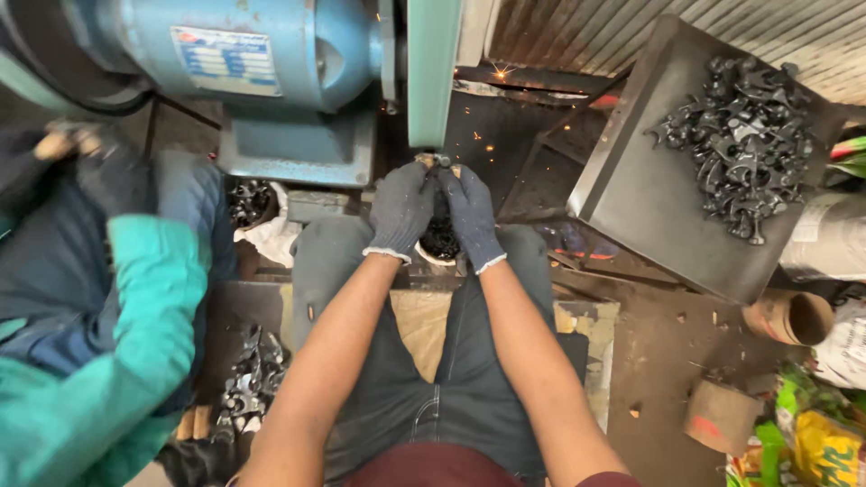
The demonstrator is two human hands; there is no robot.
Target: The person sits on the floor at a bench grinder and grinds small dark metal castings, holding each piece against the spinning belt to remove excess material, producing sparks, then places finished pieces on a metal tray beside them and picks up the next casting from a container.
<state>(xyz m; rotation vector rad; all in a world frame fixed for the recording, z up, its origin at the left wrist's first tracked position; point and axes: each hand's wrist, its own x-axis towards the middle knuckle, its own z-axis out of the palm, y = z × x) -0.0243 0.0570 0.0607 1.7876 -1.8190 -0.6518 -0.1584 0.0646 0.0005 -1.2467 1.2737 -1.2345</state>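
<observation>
Bare forearms reached forward from the lap, over dark trousers, to two gloved hands pressed close together. Both the left hand and the right hand were curled shut around a small metal part, holding it up against the green belt of the grinder; only the tip of the part showed above the fingertips, so its shape could not be made out. Sparks flew off just to the right of it. Below the hands, between the knees, stood a white bucket of dark pieces, mostly hidden by the gloves. Behind the belt sat the blue motor, cut off by the top edge. To the right, a tilted metal tray carried a heap of black castings near its upper corner. A cardboard tube lay under the tray's lower edge. On the left, another person's teal sleeve blocked much of the view, and more dark castings lay beside it on the floor. A second bucket was half hidden near the motor base.
</observation>
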